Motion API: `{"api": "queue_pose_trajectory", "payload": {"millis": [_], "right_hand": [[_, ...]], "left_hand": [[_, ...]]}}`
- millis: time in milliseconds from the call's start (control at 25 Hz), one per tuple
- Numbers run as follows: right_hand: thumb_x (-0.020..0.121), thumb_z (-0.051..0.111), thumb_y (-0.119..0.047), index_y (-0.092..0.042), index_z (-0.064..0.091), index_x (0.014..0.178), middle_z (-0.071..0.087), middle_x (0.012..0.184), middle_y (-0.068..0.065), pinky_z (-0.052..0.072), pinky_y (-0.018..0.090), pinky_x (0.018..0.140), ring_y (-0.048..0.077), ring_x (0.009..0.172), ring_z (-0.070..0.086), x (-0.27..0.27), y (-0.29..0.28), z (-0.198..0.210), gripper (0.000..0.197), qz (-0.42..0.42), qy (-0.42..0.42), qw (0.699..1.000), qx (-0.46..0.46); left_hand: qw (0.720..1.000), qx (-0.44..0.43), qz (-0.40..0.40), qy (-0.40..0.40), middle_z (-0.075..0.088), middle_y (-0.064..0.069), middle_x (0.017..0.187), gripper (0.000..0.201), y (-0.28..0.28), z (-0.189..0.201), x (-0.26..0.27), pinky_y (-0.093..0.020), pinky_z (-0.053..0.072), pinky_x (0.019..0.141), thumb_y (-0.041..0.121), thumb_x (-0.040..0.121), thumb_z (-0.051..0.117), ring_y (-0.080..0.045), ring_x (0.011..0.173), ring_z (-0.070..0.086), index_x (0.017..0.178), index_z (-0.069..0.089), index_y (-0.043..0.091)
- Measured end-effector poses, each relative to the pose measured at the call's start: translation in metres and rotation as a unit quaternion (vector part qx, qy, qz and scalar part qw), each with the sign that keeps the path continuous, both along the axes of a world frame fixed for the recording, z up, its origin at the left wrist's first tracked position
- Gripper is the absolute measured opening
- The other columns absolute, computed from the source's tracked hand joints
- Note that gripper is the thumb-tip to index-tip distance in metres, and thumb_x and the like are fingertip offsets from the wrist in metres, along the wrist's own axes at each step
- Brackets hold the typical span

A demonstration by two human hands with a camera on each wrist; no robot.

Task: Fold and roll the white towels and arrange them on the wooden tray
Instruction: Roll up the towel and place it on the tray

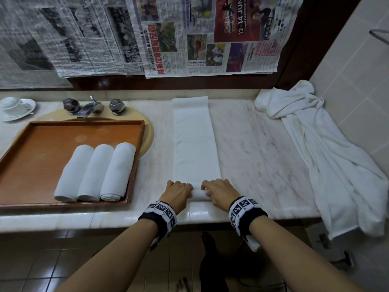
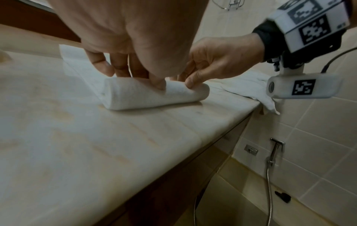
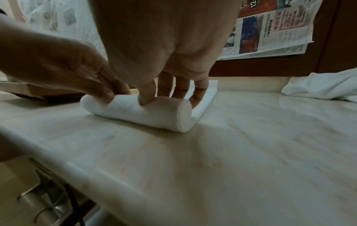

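Observation:
A white towel folded into a long strip lies on the marble counter, running away from me. Its near end is wound into a short roll. My left hand grips the roll's left part, fingers over the top and thumb behind. My right hand grips the right part the same way. On the left sits the wooden tray with three rolled white towels side by side.
A loose white towel pile drapes over the counter's right end by the tiled wall. Behind the tray are a sink with taps and a cup on a saucer. Newspaper covers the wall behind.

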State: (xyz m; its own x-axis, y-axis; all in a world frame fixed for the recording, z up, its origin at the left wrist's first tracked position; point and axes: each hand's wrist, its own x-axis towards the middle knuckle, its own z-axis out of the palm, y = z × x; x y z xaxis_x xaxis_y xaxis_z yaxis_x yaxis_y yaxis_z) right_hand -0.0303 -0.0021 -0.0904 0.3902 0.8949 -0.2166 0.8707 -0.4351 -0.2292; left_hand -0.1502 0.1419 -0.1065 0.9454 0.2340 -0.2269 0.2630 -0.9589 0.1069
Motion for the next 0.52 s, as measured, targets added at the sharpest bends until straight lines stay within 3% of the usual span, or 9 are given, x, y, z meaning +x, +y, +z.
{"api": "queue_pose_trajectory", "payload": {"millis": [120,160,240,320,400,520], "right_hand": [[0.082,0.067,-0.014,-0.015,0.068,0.09,0.06,0.093,0.003,0.042,0.034,0.066,0.024,0.077,0.058,-0.014,0.0,-0.007,0.008,0.002,-0.059,0.998,0.027],[0.074,0.075,-0.015,-0.015,0.068,0.082,0.059,0.087,0.003,0.043,0.031,0.059,0.022,0.072,0.057,-0.017,0.0,-0.012,0.01,0.016,-0.074,0.997,0.024],[0.065,0.083,-0.012,-0.014,0.069,0.083,0.059,0.083,0.002,0.044,0.028,0.051,0.021,0.071,0.056,-0.02,-0.003,-0.022,0.023,0.023,-0.094,0.994,0.047],[0.076,0.074,-0.01,-0.011,0.07,0.097,0.061,0.092,0.006,0.044,0.03,0.058,0.025,0.084,0.057,-0.016,-0.002,-0.019,0.021,0.013,-0.073,0.996,0.058],[0.092,0.054,-0.008,-0.01,0.066,0.111,0.057,0.109,0.007,0.038,0.03,0.072,0.027,0.104,0.05,-0.01,0.004,-0.011,0.022,0.007,-0.043,0.999,0.031],[0.091,0.053,-0.005,-0.01,0.066,0.109,0.056,0.113,0.008,0.036,0.031,0.079,0.027,0.108,0.047,-0.006,0.009,-0.008,0.023,0.031,-0.052,0.998,0.025]], "left_hand": [[1.0,0.003,0.011,0.011,0.059,-0.002,0.11,0.033,-0.002,0.001,0.002,-0.036,0.031,0.09,0.006,0.091,0.041,-0.025,0.102,0.054,0.118,0.056,0.017],[1.0,0.003,0.017,0.014,0.058,-0.002,0.11,0.033,-0.001,0.003,0.005,-0.036,0.032,0.091,0.006,0.09,0.042,-0.025,0.102,0.054,0.116,0.057,0.017],[1.0,-0.001,0.016,0.009,0.057,-0.003,0.108,0.03,-0.002,0.008,0.009,-0.036,0.034,0.089,0.008,0.089,0.043,-0.024,0.1,0.055,0.112,0.061,0.017],[0.999,-0.004,-0.002,-0.034,0.058,-0.003,0.108,0.026,-0.003,0.01,0.011,-0.033,0.038,0.085,0.01,0.091,0.046,-0.024,0.099,0.055,0.107,0.065,0.015],[0.996,-0.028,-0.007,-0.083,0.062,-0.004,0.104,0.02,-0.008,0.01,0.007,-0.032,0.045,0.078,0.016,0.093,0.052,-0.024,0.096,0.056,0.102,0.07,0.013],[0.996,-0.042,-0.012,-0.079,0.064,-0.003,0.082,0.008,-0.016,0.005,-0.002,-0.03,0.047,0.06,0.007,0.073,0.074,-0.025,0.076,0.06,0.079,0.072,0.013]]}}
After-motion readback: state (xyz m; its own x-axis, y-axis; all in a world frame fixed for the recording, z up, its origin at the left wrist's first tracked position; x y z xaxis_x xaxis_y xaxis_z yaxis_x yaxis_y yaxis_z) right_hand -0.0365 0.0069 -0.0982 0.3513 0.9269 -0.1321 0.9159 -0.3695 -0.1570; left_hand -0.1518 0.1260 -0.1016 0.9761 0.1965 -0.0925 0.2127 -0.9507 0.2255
